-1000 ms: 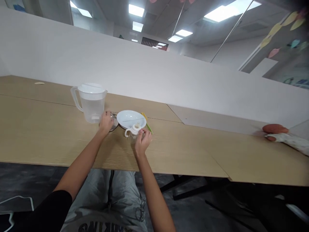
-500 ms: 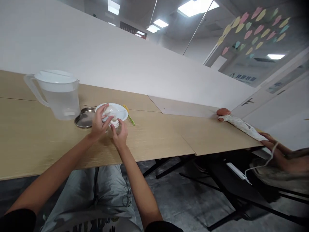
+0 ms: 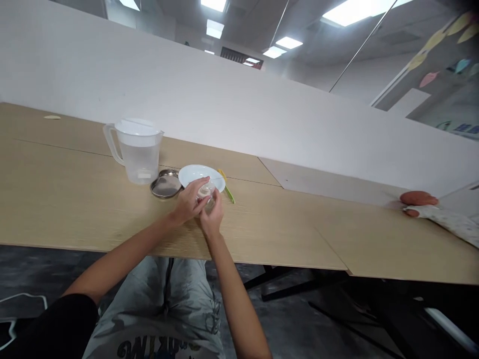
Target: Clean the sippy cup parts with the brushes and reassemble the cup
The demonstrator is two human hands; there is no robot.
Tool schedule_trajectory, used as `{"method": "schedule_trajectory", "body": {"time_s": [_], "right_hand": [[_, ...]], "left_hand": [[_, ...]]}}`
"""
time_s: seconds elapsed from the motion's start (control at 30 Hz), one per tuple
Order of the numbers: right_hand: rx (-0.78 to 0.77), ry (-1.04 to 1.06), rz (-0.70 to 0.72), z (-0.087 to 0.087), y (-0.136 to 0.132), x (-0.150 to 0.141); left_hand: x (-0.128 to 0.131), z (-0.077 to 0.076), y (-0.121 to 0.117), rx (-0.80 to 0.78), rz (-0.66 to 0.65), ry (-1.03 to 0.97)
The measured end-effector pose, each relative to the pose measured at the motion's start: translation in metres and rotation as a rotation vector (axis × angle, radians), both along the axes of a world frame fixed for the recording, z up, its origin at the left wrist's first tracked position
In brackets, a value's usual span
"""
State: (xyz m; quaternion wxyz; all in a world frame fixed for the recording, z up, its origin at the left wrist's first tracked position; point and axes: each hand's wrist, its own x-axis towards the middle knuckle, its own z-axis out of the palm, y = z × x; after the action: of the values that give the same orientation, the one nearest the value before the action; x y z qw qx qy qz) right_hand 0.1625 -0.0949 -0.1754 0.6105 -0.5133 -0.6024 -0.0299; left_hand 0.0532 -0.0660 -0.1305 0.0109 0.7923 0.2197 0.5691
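White plate [image 3: 192, 172] behind | metal dish [image 3: 166, 184] beside — left hand [image 3: 188, 203], right hand [image 3: 212, 215]: grip around bottle [image 3: 206, 189]

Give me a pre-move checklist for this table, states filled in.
1. Right hand gripping the small clear bottle: ok.
2. Clear domed cap fully seated: cannot tell; fingers hide the join.
3. One hand free: not ok; the left hand is at the cap.
4. Tall translucent plastic jug upright: ok.
5. Slim yellow-and-green tool lying beside the white oval dish: ok.
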Motion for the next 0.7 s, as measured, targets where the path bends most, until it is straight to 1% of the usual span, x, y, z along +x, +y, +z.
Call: {"method": "schedule_trajectory", "body": {"time_s": [0.17, 0.23, 0.33, 0.43, 0.57, 0.7], "right_hand": [[-0.005, 0.001, -0.016, 0.003, -0.002, -0.001], [0.003, 0.023, -0.007, 0.004, -0.002, -0.001], [0.007, 0.061, 0.031, 0.004, -0.002, -0.003], [-0.018, 0.114, 0.051, 0.003, -0.002, -0.005], [-0.032, 0.187, 0.058, 0.0, -0.003, -0.009], [-0.038, 0.227, 0.057, -0.002, -0.002, -0.01]], "left_hand": [[0.002, -0.003, -0.002, -0.109, -0.031, -0.049], [0.003, -0.005, -0.002, -0.1, -0.045, -0.064], [0.004, -0.007, -0.003, -0.104, -0.017, -0.07], [0.004, -0.008, -0.006, -0.19, 0.008, -0.063], [0.004, -0.007, -0.011, -0.274, -0.009, -0.074], [0.003, -0.007, -0.01, -0.333, -0.031, -0.105]]}}
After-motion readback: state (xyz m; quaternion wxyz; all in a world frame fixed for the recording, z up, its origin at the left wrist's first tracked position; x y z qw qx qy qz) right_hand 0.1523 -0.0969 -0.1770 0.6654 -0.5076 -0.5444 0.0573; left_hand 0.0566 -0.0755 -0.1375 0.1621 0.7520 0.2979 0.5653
